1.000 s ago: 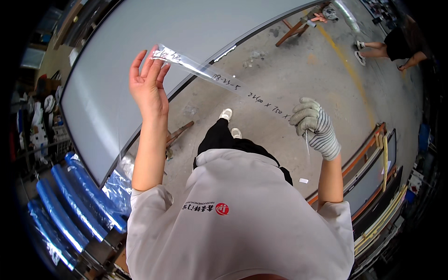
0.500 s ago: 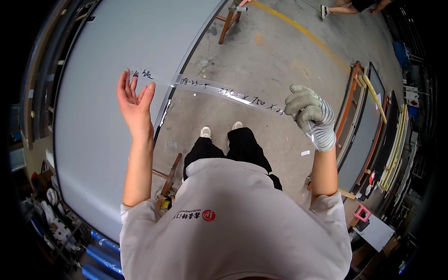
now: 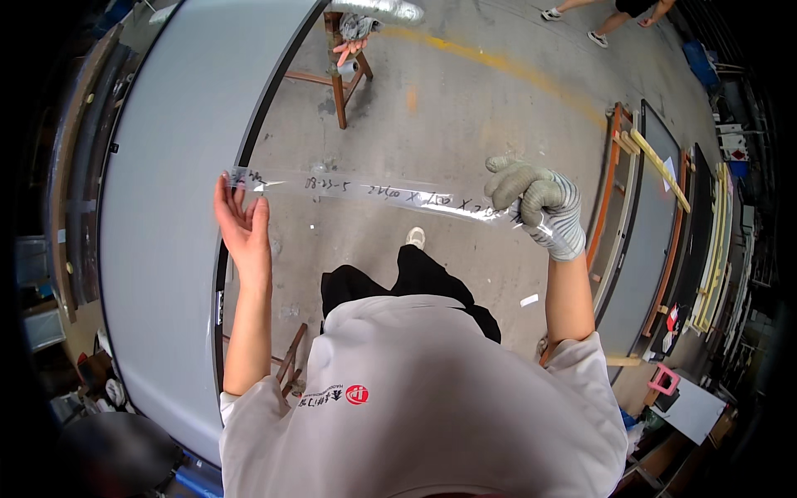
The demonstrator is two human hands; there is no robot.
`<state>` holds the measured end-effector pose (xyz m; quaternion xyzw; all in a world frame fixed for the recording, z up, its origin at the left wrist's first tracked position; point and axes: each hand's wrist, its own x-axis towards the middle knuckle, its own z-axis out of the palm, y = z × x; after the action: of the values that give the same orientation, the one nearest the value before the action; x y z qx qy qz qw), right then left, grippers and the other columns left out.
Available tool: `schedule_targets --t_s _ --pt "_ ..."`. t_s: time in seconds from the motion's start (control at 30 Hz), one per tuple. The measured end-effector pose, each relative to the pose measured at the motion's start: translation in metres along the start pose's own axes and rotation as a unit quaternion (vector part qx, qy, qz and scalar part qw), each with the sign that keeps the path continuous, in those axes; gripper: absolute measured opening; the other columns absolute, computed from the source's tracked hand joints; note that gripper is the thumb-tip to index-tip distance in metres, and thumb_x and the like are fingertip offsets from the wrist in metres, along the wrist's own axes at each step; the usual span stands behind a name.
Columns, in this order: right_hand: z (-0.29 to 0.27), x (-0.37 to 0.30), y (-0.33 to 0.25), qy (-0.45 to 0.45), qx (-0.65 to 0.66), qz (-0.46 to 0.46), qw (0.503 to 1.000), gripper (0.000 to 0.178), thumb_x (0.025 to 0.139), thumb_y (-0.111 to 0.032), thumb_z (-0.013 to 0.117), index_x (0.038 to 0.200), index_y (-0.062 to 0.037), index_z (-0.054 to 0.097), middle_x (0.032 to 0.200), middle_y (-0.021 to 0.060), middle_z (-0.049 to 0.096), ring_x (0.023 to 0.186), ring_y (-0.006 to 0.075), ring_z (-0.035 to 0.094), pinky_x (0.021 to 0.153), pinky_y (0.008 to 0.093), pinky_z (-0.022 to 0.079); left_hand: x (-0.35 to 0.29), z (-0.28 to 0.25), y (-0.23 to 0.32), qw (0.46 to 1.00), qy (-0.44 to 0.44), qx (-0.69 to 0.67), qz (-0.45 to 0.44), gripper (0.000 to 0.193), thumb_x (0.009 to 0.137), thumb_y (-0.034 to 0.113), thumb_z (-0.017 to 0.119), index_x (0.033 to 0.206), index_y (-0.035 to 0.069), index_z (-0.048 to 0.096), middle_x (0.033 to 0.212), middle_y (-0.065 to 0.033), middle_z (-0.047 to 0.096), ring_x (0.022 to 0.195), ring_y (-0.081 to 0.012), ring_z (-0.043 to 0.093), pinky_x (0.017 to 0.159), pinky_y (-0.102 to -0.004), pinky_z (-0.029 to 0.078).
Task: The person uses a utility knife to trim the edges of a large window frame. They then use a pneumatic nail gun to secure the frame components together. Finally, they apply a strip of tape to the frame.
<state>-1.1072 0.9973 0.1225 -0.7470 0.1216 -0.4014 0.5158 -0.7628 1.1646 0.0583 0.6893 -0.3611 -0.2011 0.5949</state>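
Observation:
A long strip of clear film or tape with dark handwriting is stretched between my hands, above the floor and beside the large grey panel. My bare left hand has the strip's left end at its fingertips, over the panel's dark edge; its fingers are lifted and somewhat apart. My right hand, in a grey-white striped knitted glove, is closed around the other end. Its fingers curl inward, and a bit of the shiny strip shows by the palm.
A co-worker's hand is beside a wooden trestle at the panel's far end. Another person's legs show at the far right. Framed panels lean on a rack to my right. A white scrap lies on the floor.
My view has shifted, bringing the trestle and the co-worker's hand further into sight. The strip stays stretched between my hands and now looks more level. The distant person has moved left in view.

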Motion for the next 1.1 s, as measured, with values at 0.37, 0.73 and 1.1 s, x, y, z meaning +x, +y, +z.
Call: schedule_targets --t_s 0.37,0.73,1.1 --pt "-0.099 0.058 0.056 -0.043 0.031 -0.007 0.999 0.029 0.073 -0.001 0.063 0.058 -0.0133 0.040 0.072 0.0073 0.064 0.076 0.0233 0.063 0.097 0.0503 0.042 0.063 0.074 0.045 0.875 -0.206 0.366 -0.240 0.041 0.083 0.030 0.067 0.106 -0.004 0.063 0.062 -0.0120 0.067 0.050 -0.0183 0.065 0.055 -0.0289 0.051" --pt "-0.187 0.144 0.089 -0.067 -0.001 0.063 0.996 0.035 0.085 -0.003 0.060 0.060 -0.0123 0.038 0.078 0.0064 0.063 0.078 0.0242 0.063 0.099 0.0495 0.041 0.217 0.187 0.010 0.822 -0.480 0.248 -0.183 0.042 0.087 0.027 0.066 0.113 -0.005 0.058 0.070 -0.0104 0.067 0.059 -0.0188 0.066 0.053 -0.0290 0.050" --pt "-0.301 0.127 0.101 0.067 -0.044 0.160 0.984 0.030 0.076 0.007 0.059 0.060 -0.0112 0.041 0.079 0.0059 0.065 0.076 0.0218 0.063 0.101 0.0475 0.039 0.244 0.489 0.092 0.573 -0.775 -0.202 -0.172 0.017 0.094 0.010 0.057 0.102 -0.004 0.061 0.084 -0.0107 0.069 0.078 -0.0154 0.067 0.073 -0.0268 0.053"
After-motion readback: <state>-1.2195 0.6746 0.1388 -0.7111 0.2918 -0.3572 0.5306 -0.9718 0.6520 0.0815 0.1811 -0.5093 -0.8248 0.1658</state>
